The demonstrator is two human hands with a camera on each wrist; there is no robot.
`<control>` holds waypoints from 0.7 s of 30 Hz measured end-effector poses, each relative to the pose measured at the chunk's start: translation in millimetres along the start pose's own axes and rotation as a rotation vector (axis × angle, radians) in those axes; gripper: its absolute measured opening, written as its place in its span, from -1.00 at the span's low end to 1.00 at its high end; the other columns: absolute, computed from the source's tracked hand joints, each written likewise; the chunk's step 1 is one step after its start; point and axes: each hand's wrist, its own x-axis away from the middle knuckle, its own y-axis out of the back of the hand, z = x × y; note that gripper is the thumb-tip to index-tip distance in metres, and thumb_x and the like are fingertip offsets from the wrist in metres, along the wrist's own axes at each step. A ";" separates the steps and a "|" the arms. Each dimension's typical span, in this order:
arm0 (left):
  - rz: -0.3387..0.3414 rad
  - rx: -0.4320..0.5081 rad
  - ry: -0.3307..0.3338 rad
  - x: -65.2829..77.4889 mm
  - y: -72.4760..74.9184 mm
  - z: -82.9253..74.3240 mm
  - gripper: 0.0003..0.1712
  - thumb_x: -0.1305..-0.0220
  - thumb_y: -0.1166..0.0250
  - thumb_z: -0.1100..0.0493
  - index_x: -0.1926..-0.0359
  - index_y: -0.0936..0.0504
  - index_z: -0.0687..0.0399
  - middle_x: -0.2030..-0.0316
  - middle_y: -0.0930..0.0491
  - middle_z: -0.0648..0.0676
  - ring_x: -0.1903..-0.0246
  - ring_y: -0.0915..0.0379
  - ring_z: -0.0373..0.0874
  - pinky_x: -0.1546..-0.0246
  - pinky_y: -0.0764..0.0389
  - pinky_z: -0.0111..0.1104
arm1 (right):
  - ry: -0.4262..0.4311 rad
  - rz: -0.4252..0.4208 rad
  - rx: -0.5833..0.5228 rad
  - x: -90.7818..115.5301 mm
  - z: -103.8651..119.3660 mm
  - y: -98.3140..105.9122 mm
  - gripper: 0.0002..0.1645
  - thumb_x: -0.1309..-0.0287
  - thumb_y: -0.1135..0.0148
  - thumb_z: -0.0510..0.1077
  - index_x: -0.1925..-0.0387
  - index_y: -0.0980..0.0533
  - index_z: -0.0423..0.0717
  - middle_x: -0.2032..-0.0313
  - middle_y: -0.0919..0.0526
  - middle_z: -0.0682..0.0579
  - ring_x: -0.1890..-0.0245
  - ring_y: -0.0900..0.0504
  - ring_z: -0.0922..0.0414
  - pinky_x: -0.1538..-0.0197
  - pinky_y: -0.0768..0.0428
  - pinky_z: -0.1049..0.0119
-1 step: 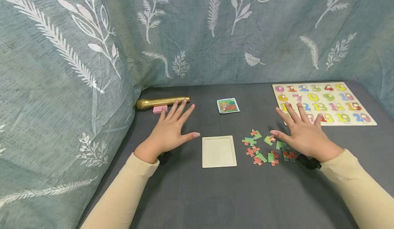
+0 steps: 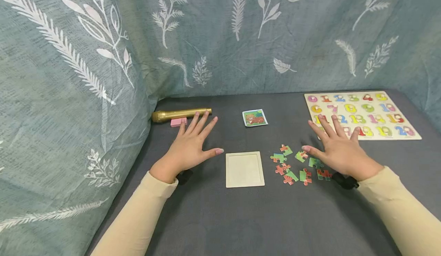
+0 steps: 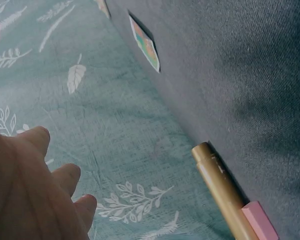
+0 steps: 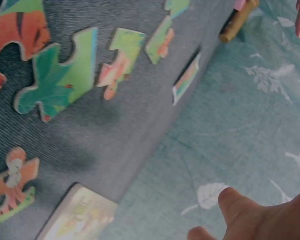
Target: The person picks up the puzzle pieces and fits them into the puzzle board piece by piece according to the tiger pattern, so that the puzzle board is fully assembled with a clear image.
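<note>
Fingers spread, my left hand (image 2: 187,145) is held over the table to the left of a square wooden puzzle frame (image 2: 245,170), holding nothing. Its fingertips overlap a gold microphone (image 2: 172,114) and a pink block (image 2: 178,122) in the head view. My right hand (image 2: 344,150), also spread and holding nothing, is beside several loose jigsaw pieces (image 2: 305,176). Its fingers overlap the near left part of a number board (image 2: 396,108). One jigsaw piece (image 4: 14,182) in the right wrist view is hidden by this hand in the head view.
A small picture card (image 2: 255,118) showing an orange animal lies at the back middle of the dark grey tabletop (image 2: 234,221). Blue-green cloth (image 2: 220,57) with white leaf prints hangs behind the table and down its left side. Black straps (image 2: 345,181) circle the wrists.
</note>
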 end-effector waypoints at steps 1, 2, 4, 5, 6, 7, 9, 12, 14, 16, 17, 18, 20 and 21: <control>-0.001 0.001 -0.003 -0.2 -1.1 -0.1 0.12 -0.42 -0.07 -0.53 -0.71 0.20 -0.18 -0.67 0.43 0.03 -0.63 0.62 0.05 -0.50 0.44 0.20 | -0.002 0.001 -0.003 -0.1 -1.4 -0.9 0.11 -0.48 0.07 0.50 -0.71 0.15 0.01 -0.65 0.31 -0.24 -0.59 0.46 -0.36 -0.20 0.41 -0.72; -0.001 0.006 -0.007 -0.6 -2.1 -0.3 0.13 -0.42 -0.08 -0.53 -0.71 0.20 -0.17 -0.67 0.43 0.03 -0.62 0.63 0.05 -0.49 0.45 0.20 | -0.005 0.001 -0.011 -0.1 -2.3 -1.3 0.11 -0.48 0.07 0.50 -0.71 0.15 0.01 -0.66 0.31 -0.23 -0.59 0.46 -0.36 -0.20 0.41 -0.72; 0.002 0.014 -0.006 -0.6 -3.5 -0.8 0.14 -0.42 -0.09 -0.53 -0.71 0.20 -0.17 -0.67 0.45 0.01 -0.62 0.67 0.01 -0.49 0.49 0.18 | -0.013 -0.004 -0.025 0.3 -4.8 -1.2 0.09 -0.49 0.08 0.49 -0.71 0.15 0.00 -0.66 0.30 -0.22 -0.59 0.47 -0.35 -0.22 0.43 -0.70; 0.003 0.019 -0.008 -0.4 -4.2 -1.0 0.14 -0.41 -0.09 -0.53 -0.71 0.20 -0.17 -0.67 0.46 0.01 -0.61 0.69 -0.01 -0.49 0.50 0.17 | -0.019 -0.010 -0.032 0.7 -6.3 -0.2 0.09 -0.50 0.07 0.48 -0.70 0.14 -0.02 -0.66 0.29 -0.22 -0.59 0.47 -0.35 -0.24 0.43 -0.68; 0.002 0.024 -0.014 -0.3 -5.0 -1.3 0.15 -0.41 -0.10 -0.53 -0.72 0.19 -0.15 -0.67 0.46 0.02 -0.61 0.69 -0.01 -0.49 0.51 0.17 | -0.023 -0.022 -0.039 1.3 -8.0 1.2 0.07 -0.51 0.05 0.45 -0.70 0.12 -0.05 -0.66 0.26 -0.23 -0.59 0.45 -0.36 -0.25 0.42 -0.67; 0.001 0.026 -0.019 -0.6 -4.7 -2.4 0.15 -0.41 -0.10 -0.53 -0.72 0.18 -0.14 -0.67 0.45 0.03 -0.61 0.69 0.00 -0.49 0.50 0.17 | -0.029 -0.044 -0.044 2.7 -10.2 2.7 0.05 -0.52 -0.01 0.40 -0.69 0.06 -0.10 -0.65 0.19 -0.26 -0.59 0.38 -0.38 -0.27 0.38 -0.66; -0.001 0.033 -0.018 -0.7 -4.7 -4.2 0.12 -0.43 -0.11 -0.50 -0.72 0.15 -0.14 -0.67 0.42 0.04 -0.62 0.66 0.01 -0.50 0.49 0.16 | -0.035 -0.103 -0.046 5.9 -15.3 5.3 -0.07 -0.50 -0.17 0.27 -0.60 -0.17 -0.19 -0.57 -0.11 -0.31 -0.56 0.04 -0.40 -0.34 0.14 -0.60; -0.039 0.077 -0.014 0.5 -7.5 -7.1 -0.03 -0.46 -0.23 -0.35 -0.66 -0.14 -0.03 -0.65 0.02 0.13 -0.63 0.24 0.12 -0.52 0.22 0.18 | -0.059 -0.139 -0.060 11.3 -27.1 6.3 -0.46 -0.38 -0.39 0.01 -0.21 -0.60 -0.26 -0.15 -0.64 -0.28 -0.15 -0.59 -0.31 -0.14 -0.42 -0.38; -0.045 0.139 0.011 2.6 -12.2 -10.0 -0.28 -0.48 -0.30 -0.21 -0.49 -0.45 0.02 -0.39 -0.45 0.14 -0.38 -0.34 0.10 -0.39 -0.25 0.10 | -0.087 -0.102 -0.083 15.5 -37.5 3.5 -0.66 -0.28 -0.47 -0.07 0.06 -0.70 -0.24 0.15 -0.75 -0.18 0.15 -0.71 -0.22 0.13 -0.56 -0.25; -0.020 0.216 0.027 1.7 -18.5 -13.1 -0.55 -0.49 -0.35 -0.09 -0.22 -0.67 0.05 0.04 -0.68 0.05 0.08 -0.60 -0.01 -0.03 -0.55 -0.04 | -0.118 -0.032 -0.131 17.4 -48.9 -0.4 -0.68 -0.24 -0.50 -0.07 0.14 -0.70 -0.25 0.27 -0.75 -0.12 0.24 -0.71 -0.14 0.20 -0.58 -0.19; 0.008 0.256 0.040 1.0 -23.0 -14.5 -0.66 -0.49 -0.35 -0.05 -0.10 -0.71 0.05 0.23 -0.67 0.00 0.29 -0.57 -0.06 0.17 -0.58 -0.11 | -0.129 -0.007 -0.154 17.4 -54.0 -3.5 -0.63 -0.24 -0.51 -0.06 0.12 -0.69 -0.29 0.27 -0.73 -0.13 0.23 -0.69 -0.14 0.18 -0.57 -0.19; 0.046 0.296 0.057 -0.1 -27.5 -15.8 -0.71 -0.50 -0.34 -0.03 -0.05 -0.73 0.04 0.36 -0.62 -0.06 0.44 -0.49 -0.12 0.33 -0.54 -0.17 | -0.138 0.008 -0.179 17.2 -58.1 -7.1 -0.56 -0.23 -0.52 -0.03 0.08 -0.66 -0.33 0.24 -0.70 -0.16 0.21 -0.66 -0.15 0.15 -0.56 -0.19; 0.133 0.365 0.077 -2.8 -39.7 -16.8 -0.69 -0.51 -0.33 -0.02 -0.08 -0.68 0.06 0.45 -0.56 -0.10 0.56 -0.40 -0.18 0.46 -0.45 -0.25 | -0.148 0.012 -0.238 17.6 -63.4 -19.0 -0.45 -0.23 -0.54 0.00 0.02 -0.60 -0.40 0.20 -0.62 -0.21 0.19 -0.59 -0.16 0.11 -0.53 -0.16; 0.164 0.392 0.085 -4.5 -45.3 -16.9 -0.64 -0.51 -0.33 -0.02 -0.15 -0.65 0.08 0.46 -0.54 -0.10 0.57 -0.37 -0.20 0.48 -0.42 -0.27 | -0.143 -0.001 -0.269 17.0 -64.9 -24.6 -0.45 -0.24 -0.54 -0.02 0.03 -0.59 -0.42 0.20 -0.58 -0.22 0.19 -0.56 -0.14 0.10 -0.51 -0.13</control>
